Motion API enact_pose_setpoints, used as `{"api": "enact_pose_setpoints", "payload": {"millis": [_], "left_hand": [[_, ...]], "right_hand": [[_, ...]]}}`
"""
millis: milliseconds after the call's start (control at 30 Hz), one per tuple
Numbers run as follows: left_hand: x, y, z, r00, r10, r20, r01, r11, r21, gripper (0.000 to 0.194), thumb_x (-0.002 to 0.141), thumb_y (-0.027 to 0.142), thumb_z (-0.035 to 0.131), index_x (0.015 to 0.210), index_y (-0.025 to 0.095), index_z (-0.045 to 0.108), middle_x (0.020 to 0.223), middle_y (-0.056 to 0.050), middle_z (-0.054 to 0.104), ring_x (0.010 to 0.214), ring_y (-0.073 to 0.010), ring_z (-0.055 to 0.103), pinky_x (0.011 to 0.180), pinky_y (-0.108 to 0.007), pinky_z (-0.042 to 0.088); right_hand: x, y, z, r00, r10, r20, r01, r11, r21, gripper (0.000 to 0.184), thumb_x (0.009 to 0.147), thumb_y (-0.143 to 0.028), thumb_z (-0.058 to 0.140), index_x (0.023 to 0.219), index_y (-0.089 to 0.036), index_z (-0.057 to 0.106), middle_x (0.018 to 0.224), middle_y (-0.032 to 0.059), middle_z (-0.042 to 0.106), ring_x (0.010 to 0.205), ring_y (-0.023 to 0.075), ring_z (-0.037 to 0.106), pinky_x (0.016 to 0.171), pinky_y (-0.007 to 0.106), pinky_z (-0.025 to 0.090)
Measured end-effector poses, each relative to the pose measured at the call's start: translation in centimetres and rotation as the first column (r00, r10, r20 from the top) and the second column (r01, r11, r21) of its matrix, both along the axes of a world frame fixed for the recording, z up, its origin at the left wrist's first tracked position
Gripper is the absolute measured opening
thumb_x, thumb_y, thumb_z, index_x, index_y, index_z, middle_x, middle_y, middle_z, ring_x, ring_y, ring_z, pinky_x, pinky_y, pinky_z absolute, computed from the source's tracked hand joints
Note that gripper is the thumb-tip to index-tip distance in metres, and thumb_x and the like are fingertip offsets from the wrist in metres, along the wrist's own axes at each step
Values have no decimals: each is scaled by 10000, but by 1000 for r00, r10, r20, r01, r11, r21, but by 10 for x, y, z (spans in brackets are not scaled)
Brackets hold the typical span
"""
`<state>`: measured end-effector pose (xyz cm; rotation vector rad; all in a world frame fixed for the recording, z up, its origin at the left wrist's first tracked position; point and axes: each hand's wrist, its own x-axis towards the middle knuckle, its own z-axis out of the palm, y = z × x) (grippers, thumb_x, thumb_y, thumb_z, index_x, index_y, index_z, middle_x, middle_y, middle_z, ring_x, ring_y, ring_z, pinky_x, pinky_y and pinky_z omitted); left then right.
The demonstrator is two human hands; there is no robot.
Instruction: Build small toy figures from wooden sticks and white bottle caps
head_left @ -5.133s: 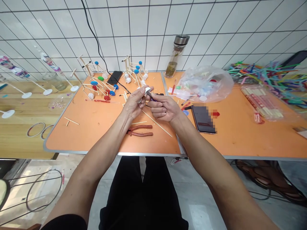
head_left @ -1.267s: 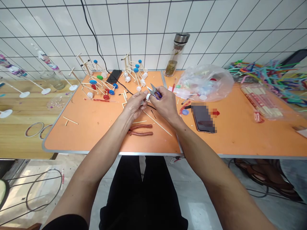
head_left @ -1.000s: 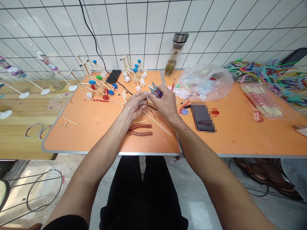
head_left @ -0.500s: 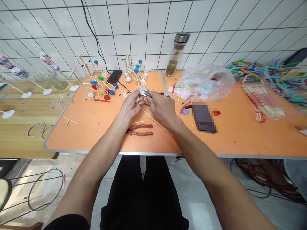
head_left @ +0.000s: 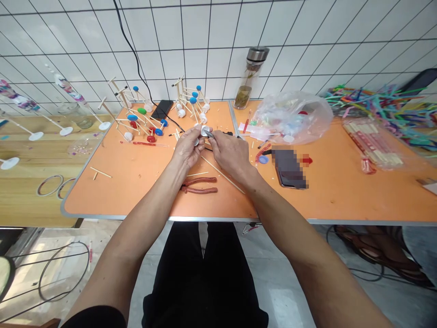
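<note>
My left hand (head_left: pixel 187 148) pinches a small white bottle cap (head_left: pixel 204 131) above the orange table (head_left: pixel 136 173). My right hand (head_left: pixel 230 152) is closed round small purple-handled snips, whose metal tip (head_left: pixel 209 134) touches the cap. Both hands meet near the table's middle, just in front of the stick-and-cap models (head_left: pixel 143 119). Red-handled pliers (head_left: pixel 200 185) and a long wooden stick (head_left: pixel 223 175) lie on the table under my wrists.
A phone (head_left: pixel 289 167) lies to the right, beyond it a clear plastic bag of caps (head_left: pixel 293 117). A glass bottle (head_left: pixel 251 77) stands by the tiled wall. Another phone (head_left: pixel 163 109) with a black cable lies at the back. Coloured straws (head_left: pixel 385 109) fill the far right.
My right hand turned the snips from pointing up to pointing down into the cap. Both hands shifted slightly toward the back of the table.
</note>
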<state>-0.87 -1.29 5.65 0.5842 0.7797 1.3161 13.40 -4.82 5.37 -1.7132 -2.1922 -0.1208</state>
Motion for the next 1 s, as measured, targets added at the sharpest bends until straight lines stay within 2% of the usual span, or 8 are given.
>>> {"api": "enact_pose_setpoints", "payload": {"millis": [133, 567, 700, 767, 833, 867, 933, 1000], "left_hand": [[0, 1, -1, 1000, 13, 1, -13, 1000, 1, 313, 1115, 130, 619, 810, 143, 686, 779, -28, 779, 461, -19, 457, 422, -135, 326], [4, 3, -8, 997, 65, -45, -64, 997, 34, 234, 1045, 84, 707, 819, 144, 706, 705, 17, 709, 451, -31, 474, 415, -156, 320], [4, 4, -13, 990, 98, -102, -86, 989, 119, 214, 1014, 70, 740, 813, 141, 731, 740, 6, 746, 447, -31, 465, 416, -167, 328], [2, 5, -14, 989, 82, -122, -64, 988, 141, 192, 992, 65, 765, 815, 137, 746, 784, -14, 786, 452, -28, 457, 425, -167, 344], [-2, 5, -14, 990, 50, -128, -35, 992, 122, 163, 949, 70, 819, 817, 139, 753, 821, -28, 814, 464, -25, 463, 439, -159, 361], [-4, 6, -13, 992, 31, -118, -18, 994, 107, 148, 928, 70, 840, 826, 140, 758, 847, -37, 827, 471, -22, 469, 441, -153, 362], [-7, 6, -11, 996, -20, -81, 27, 996, 84, 113, 911, 64, 848, 860, 137, 778, 910, -56, 848, 483, -14, 479, 438, -138, 350], [-11, 6, -9, 996, -80, -43, 83, 994, 68, 90, 908, 52, 836, 895, 131, 796, 947, -71, 855, 498, -8, 494, 431, -120, 330]], "right_hand": [[0, 0, 0, 1000, -3, 3, 3, 1000, -8, 386, 1209, -329, 389, 1314, -171, 725, 1264, 136, 841, 1044, 311, 772, 678, 362, 266], [0, 2, -7, 999, 14, -34, -14, 1000, 4, 435, 1192, -326, 368, 1444, -172, 687, 1258, 178, 836, 1035, 322, 758, 782, 352, 391], [2, 7, -11, 980, 42, -196, -44, 999, -4, 378, 1167, -325, 430, 1310, -180, 748, 1185, 160, 838, 981, 305, 734, 768, 349, 383], [4, 12, -10, 899, 108, -424, -134, 991, -32, 313, 1134, -327, 491, 1086, -182, 764, 1063, 127, 817, 923, 263, 694, 753, 331, 386], [7, 18, -8, 698, 119, -706, -282, 952, -118, 279, 1084, -343, 556, 897, -193, 699, 843, 59, 707, 749, 192, 585, 672, 297, 363], [10, 20, -5, 565, 62, -823, -375, 907, -189, 253, 1055, -353, 582, 870, -202, 666, 737, 12, 604, 641, 156, 481, 605, 281, 322], [14, 24, 0, 334, -147, -931, -571, 754, -324, 186, 1008, -380, 611, 926, -215, 638, 636, -78, 388, 518, 116, 225, 506, 260, 191], [16, 25, 4, 252, -283, -925, -687, 621, -377, 189, 1004, -405, 580, 1016, -222, 625, 631, -121, 273, 509, 115, 89, 475, 255, 119]]}}
